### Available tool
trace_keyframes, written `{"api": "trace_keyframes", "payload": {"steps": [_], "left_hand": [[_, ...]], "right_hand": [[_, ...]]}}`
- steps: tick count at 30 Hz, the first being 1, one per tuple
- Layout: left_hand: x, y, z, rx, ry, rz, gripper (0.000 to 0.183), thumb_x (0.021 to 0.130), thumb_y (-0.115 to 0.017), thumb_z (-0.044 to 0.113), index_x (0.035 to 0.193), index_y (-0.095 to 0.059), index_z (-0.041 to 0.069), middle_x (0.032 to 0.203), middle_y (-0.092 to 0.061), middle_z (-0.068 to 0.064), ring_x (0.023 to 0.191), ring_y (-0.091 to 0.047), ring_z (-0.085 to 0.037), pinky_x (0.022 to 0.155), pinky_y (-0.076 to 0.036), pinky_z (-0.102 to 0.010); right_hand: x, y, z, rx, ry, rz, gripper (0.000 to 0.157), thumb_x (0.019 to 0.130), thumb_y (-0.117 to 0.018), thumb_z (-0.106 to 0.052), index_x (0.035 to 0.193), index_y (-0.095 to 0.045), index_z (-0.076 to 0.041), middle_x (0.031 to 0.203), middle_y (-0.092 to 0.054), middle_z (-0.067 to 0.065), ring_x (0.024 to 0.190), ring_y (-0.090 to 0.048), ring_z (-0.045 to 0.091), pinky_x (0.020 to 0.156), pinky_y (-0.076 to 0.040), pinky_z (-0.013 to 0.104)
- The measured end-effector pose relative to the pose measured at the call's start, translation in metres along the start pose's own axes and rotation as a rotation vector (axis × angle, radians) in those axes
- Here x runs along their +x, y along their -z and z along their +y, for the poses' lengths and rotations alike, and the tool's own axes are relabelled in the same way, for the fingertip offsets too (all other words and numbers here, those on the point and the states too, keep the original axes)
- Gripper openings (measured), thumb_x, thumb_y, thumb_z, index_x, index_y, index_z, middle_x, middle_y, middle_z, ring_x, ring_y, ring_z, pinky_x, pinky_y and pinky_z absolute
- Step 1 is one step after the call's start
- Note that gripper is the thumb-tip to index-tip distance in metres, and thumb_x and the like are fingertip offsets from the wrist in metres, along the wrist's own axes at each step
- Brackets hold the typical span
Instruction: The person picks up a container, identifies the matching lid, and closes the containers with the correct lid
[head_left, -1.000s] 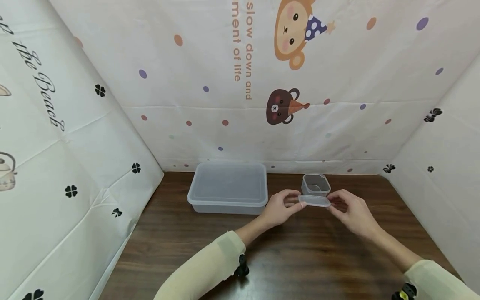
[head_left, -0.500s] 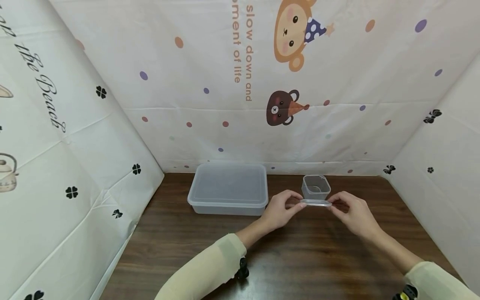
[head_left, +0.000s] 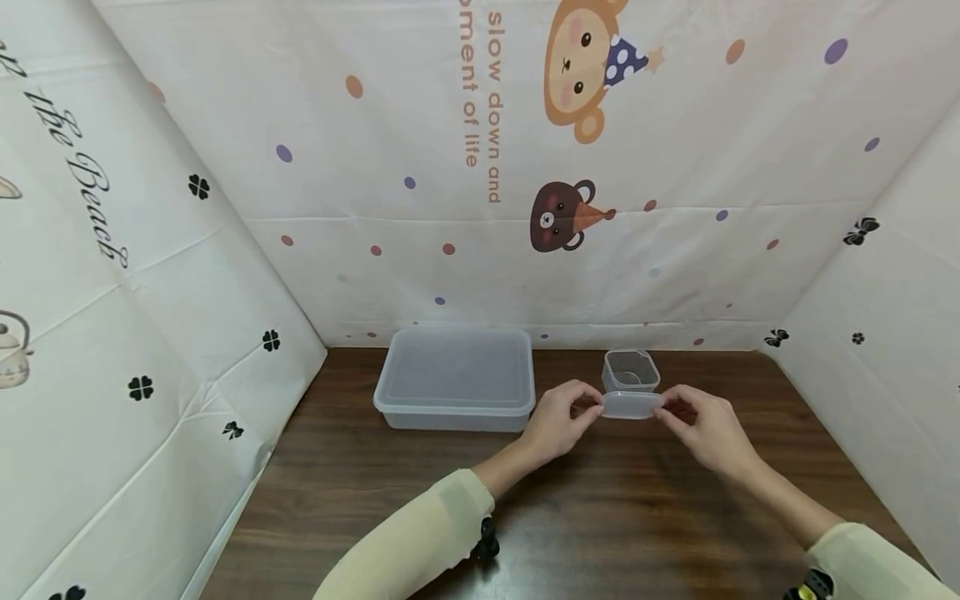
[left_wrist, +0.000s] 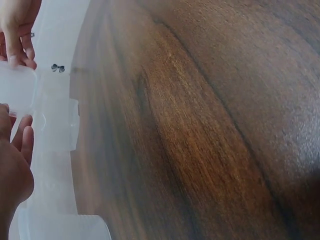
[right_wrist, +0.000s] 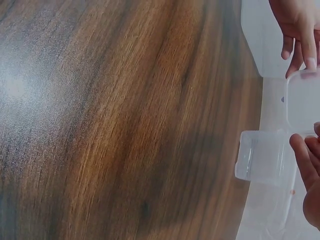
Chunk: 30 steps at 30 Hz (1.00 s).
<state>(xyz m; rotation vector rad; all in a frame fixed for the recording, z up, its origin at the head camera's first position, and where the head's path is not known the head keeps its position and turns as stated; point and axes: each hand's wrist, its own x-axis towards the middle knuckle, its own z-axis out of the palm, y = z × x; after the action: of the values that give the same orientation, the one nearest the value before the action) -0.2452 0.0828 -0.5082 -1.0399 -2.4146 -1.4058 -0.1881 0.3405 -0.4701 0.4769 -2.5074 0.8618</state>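
A small clear plastic lid (head_left: 630,406) is held up between both hands, in front of a small clear square container (head_left: 631,369) whose top is uncovered. My left hand (head_left: 558,419) pinches the lid's left edge between thumb and fingers. At the opposite edge my right hand (head_left: 705,425) pinches it the same way. The left wrist view shows the lid (left_wrist: 17,89) with a hand at each side. In the right wrist view the small container (right_wrist: 265,157) stands on the table, apart from the lid.
To the left of the hands sits a large translucent box (head_left: 455,375) with its lid on. The dark wood table (head_left: 585,525) meets a patterned white cloth (head_left: 480,275) at the back. Similar cloth walls (head_left: 172,350) rise on the left and right.
The lid has tilted in the hands: it turned nearly edge-on half a second ago, and now its flat face shows again. Both hands have stayed almost in place; the containers have not moved.
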Motion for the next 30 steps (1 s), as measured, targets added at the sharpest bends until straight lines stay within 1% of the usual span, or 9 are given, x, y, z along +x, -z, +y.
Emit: {"api": "trace_keyframes", "payload": {"steps": [7, 10, 16, 21, 24, 26, 30], "left_hand": [[-0.0008, -0.002, -0.0029, -0.011, 0.005, 0.017, 0.006, 0.104, -0.072, 0.018, 0.109, -0.072, 0.014, 0.102, -0.071, 0.007, 0.087, -0.06, 0.008, 0.078, -0.051, -0.008], [0.0, -0.0028, -0.0029, -0.027, 0.012, 0.023, 0.006, 0.104, -0.072, 0.017, 0.109, -0.072, 0.014, 0.102, -0.071, 0.007, 0.087, -0.06, 0.008, 0.078, -0.052, -0.008], [0.0039, -0.0032, -0.0015, -0.06, 0.012, 0.036, 0.007, 0.104, -0.071, 0.016, 0.11, -0.072, 0.013, 0.101, -0.07, 0.006, 0.088, -0.062, 0.006, 0.077, -0.053, -0.01], [0.0033, -0.0022, -0.001, -0.065, 0.027, 0.034, 0.007, 0.104, -0.072, 0.015, 0.11, -0.072, 0.013, 0.101, -0.071, 0.005, 0.088, -0.061, 0.007, 0.077, -0.054, -0.01], [0.0032, -0.0017, -0.0007, -0.055, 0.018, 0.048, 0.007, 0.103, -0.072, 0.014, 0.11, -0.072, 0.011, 0.1, -0.071, 0.004, 0.087, -0.061, 0.006, 0.076, -0.054, -0.01], [0.0034, -0.0015, -0.0001, -0.041, 0.005, 0.065, 0.007, 0.103, -0.072, 0.014, 0.11, -0.072, 0.011, 0.099, -0.071, 0.003, 0.086, -0.061, 0.006, 0.076, -0.054, -0.01], [0.0051, -0.0013, 0.0019, -0.029, -0.016, 0.106, 0.012, 0.103, -0.073, 0.014, 0.114, -0.07, 0.01, 0.1, -0.07, 0.002, 0.086, -0.062, 0.005, 0.076, -0.054, -0.011]], "right_hand": [[-0.0007, -0.0011, 0.0008, 0.005, -0.024, -0.011, 0.021, 0.087, -0.085, 0.002, 0.095, -0.071, -0.013, 0.085, -0.073, -0.002, 0.073, -0.067, 0.002, 0.064, -0.053, 0.013], [0.0002, 0.0, 0.001, 0.002, -0.025, -0.011, 0.02, 0.088, -0.084, 0.001, 0.095, -0.071, -0.012, 0.085, -0.072, -0.002, 0.072, -0.066, 0.003, 0.063, -0.053, 0.014], [0.0032, 0.001, 0.0029, -0.009, -0.021, 0.017, 0.02, 0.088, -0.084, 0.001, 0.096, -0.07, -0.011, 0.085, -0.071, -0.002, 0.071, -0.065, 0.004, 0.063, -0.051, 0.012], [0.0029, -0.0007, 0.0026, -0.013, -0.028, 0.014, 0.019, 0.088, -0.085, 0.0, 0.097, -0.071, -0.01, 0.085, -0.071, -0.002, 0.071, -0.065, 0.001, 0.063, -0.051, 0.012], [0.0033, -0.0011, 0.0012, -0.009, -0.03, 0.014, 0.018, 0.088, -0.084, 0.0, 0.098, -0.072, -0.009, 0.085, -0.071, -0.002, 0.072, -0.065, 0.001, 0.064, -0.051, 0.011], [0.0041, -0.0006, -0.0006, -0.004, -0.032, 0.028, 0.018, 0.088, -0.085, 0.0, 0.099, -0.073, -0.008, 0.086, -0.072, -0.001, 0.072, -0.065, 0.002, 0.065, -0.051, 0.012], [0.007, 0.0004, -0.0061, -0.002, -0.022, 0.095, 0.023, 0.086, -0.086, 0.003, 0.104, -0.074, -0.005, 0.087, -0.071, 0.0, 0.074, -0.063, 0.001, 0.065, -0.053, 0.014]]}}
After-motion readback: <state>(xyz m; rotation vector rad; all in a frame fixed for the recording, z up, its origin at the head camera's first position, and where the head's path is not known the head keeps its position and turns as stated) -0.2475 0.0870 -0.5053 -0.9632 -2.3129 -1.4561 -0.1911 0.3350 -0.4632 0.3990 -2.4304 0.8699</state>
